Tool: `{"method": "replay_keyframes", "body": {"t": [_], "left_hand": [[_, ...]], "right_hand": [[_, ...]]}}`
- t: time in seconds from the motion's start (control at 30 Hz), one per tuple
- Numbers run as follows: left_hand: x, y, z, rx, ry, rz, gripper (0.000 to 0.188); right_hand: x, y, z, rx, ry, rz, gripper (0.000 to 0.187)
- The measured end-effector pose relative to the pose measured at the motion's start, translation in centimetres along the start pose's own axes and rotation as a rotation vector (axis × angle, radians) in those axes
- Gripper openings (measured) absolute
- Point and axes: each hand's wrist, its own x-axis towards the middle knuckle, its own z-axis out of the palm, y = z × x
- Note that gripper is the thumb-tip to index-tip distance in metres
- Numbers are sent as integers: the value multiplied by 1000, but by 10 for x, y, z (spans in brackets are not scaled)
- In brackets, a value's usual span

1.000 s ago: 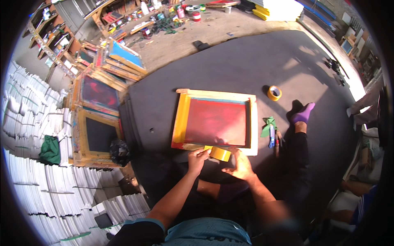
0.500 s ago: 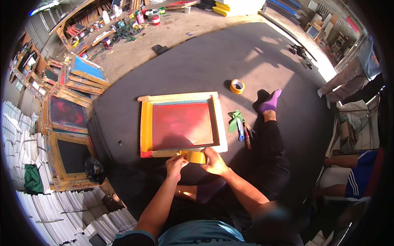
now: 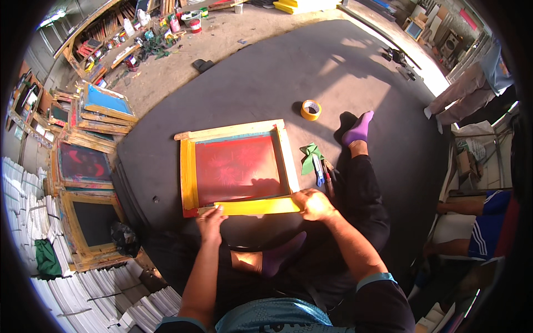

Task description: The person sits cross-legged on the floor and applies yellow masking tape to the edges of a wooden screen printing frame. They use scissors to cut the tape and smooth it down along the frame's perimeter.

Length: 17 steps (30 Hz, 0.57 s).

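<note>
A strip of yellow adhesive tape [image 3: 258,207] is stretched between my hands along the near side of a screen-printing frame [image 3: 190,175]. My left hand [image 3: 210,223] pinches its left end by the frame's near left corner. At the near right corner, my right hand [image 3: 315,205] is closed on the other end; whether the fingers also cover a roll is hidden. The frame lies flat, with a reddish mesh [image 3: 236,172] inside wooden bars, the left one covered in yellow. Right of it are a green cloth [image 3: 311,157] and a blue cutter knife [image 3: 318,170].
A roll of yellow tape [image 3: 311,110] lies beyond the cloth on the dark mat [image 3: 250,83]. My purple-socked foot [image 3: 358,130] is to the right. Stacked frames [image 3: 105,105] and paper bundles [image 3: 72,297] line the left. Other people's legs [image 3: 461,100] show at the right.
My hands have moved apart, left hand leftward and right hand rightward, pulling the short piece of tape out into a long strip. The whole view has shifted slightly.
</note>
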Motion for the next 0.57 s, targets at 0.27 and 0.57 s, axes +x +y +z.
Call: {"method": "replay_keyframes", "body": {"t": [0.27, 0.57], "left_hand": [[19, 23, -56, 189, 22, -69, 18], [29, 14, -91, 203, 107, -155, 29]], "right_hand": [[-12, 22, -33, -34, -171, 231, 50], [-7, 29, -35, -88, -180, 132, 58]]}}
